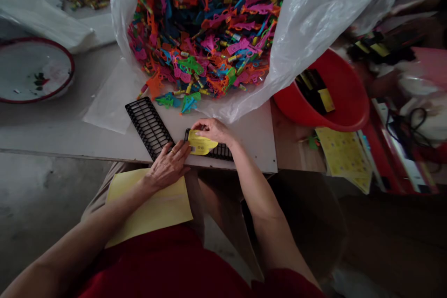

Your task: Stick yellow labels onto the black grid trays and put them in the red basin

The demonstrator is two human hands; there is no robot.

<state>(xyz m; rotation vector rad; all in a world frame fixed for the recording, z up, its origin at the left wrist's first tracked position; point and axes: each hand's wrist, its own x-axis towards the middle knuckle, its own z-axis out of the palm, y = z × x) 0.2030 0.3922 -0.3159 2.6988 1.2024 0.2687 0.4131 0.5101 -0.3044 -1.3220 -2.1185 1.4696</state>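
My right hand (214, 130) pinches a yellow printed label (201, 143) with a rounded edge. The label lies over a black plastic grid rack (223, 151) at the table's front edge. Beside it my left hand (170, 164) rests with its fingers stretched out, the tips at the label's left end. A second black grid rack (148, 123) stands at a slant to the left, its lower end partly hidden by my left hand. On my lap lies a sheet of yellow paper (150, 207), under my left forearm.
A clear plastic bag (307, 23) full of small colourful plastic pieces (209, 51) stands behind my hands. An enamel basin (21, 72) is at left. On the right, a red basin (349, 98) holds black racks with yellow labels, near yellow sticker sheets (344, 153).
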